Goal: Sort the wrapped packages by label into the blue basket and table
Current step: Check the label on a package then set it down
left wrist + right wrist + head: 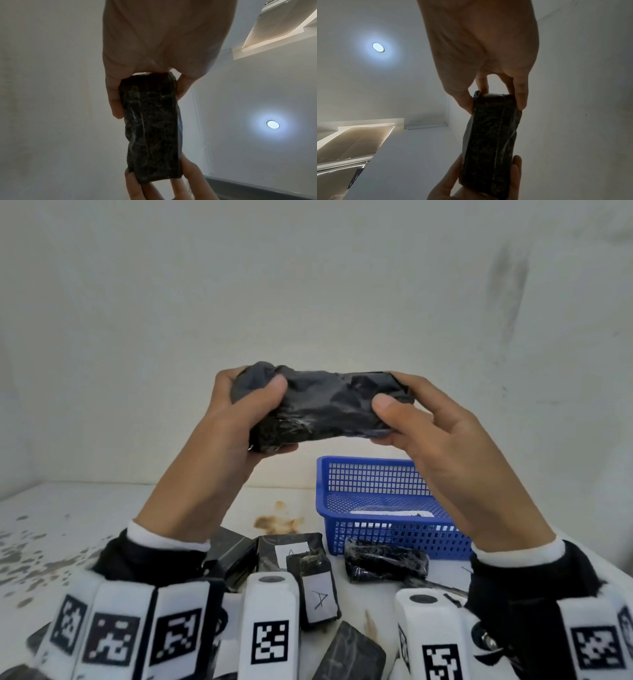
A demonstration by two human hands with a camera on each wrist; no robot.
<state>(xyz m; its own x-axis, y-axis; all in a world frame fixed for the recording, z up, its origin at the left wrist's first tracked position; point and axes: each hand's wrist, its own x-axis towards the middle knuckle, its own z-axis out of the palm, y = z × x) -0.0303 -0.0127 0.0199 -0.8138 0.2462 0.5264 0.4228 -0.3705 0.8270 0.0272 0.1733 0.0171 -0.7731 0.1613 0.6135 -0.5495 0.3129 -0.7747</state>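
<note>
A black wrapped package is held up in the air in front of the wall, lying sideways. My left hand grips its left end and my right hand grips its right end, thumbs on the near face. No label shows on the sides I can see. Both wrist views show the same package from below, pinched at each end. The blue basket stands on the table to the right, below my right hand, with a labelled package lying in it.
Several black wrapped packages lie on the white table near its front; two of them show white labels marked A. Another unlabelled-looking package lies just in front of the basket. A brown stain marks the table.
</note>
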